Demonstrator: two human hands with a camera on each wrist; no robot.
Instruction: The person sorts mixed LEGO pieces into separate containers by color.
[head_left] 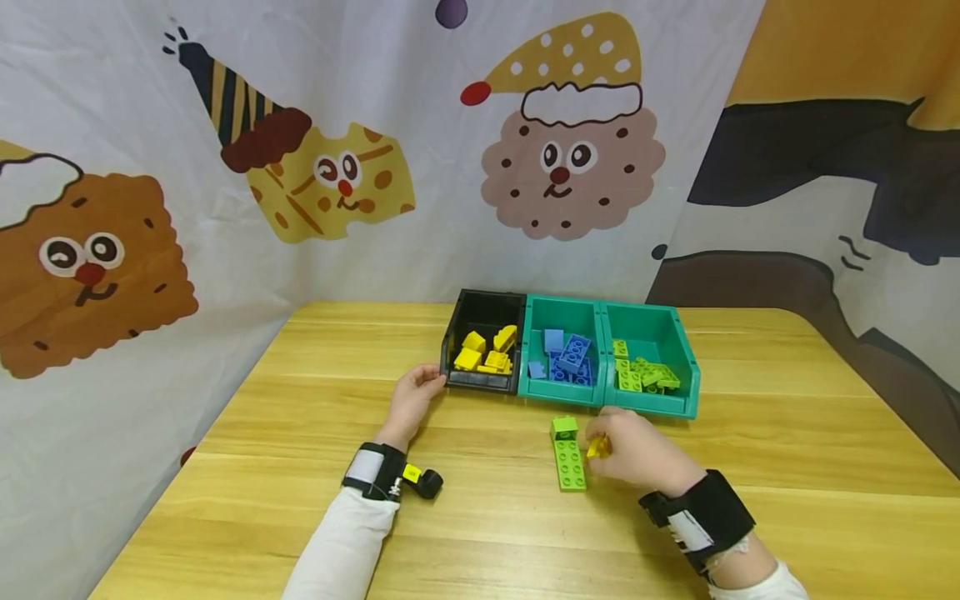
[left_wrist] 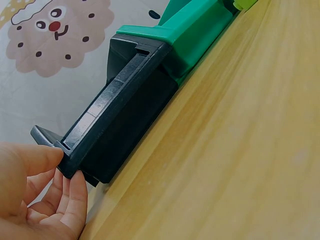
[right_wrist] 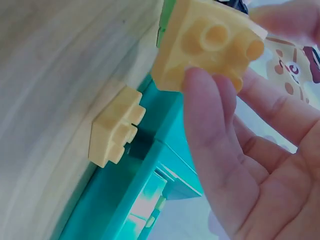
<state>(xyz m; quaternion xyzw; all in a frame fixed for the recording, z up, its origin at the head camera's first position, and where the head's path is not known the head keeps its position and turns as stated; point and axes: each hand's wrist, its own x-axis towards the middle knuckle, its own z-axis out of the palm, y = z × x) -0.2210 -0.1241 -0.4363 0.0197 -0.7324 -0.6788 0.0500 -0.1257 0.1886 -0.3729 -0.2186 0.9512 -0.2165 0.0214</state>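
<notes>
Yellow brick (right_wrist: pixel 207 42), pinched in the right hand (head_left: pixel 637 454) just above the tabletop (head_left: pixel 300 467) beside a green plate (head_left: pixel 568 462), black bin (head_left: pixel 483 350) of yellows lying ahead-left, its corner gripped by the left hand (head_left: pixel 411 402).

No readable text, label, brand, number or sign shows in any view: the cartoon-printed fabric backdrop (head_left: pixel 300 167) carries only drawn faces, and the plastic storage bins (head_left: pixel 570 358) bear no lettering.
</notes>
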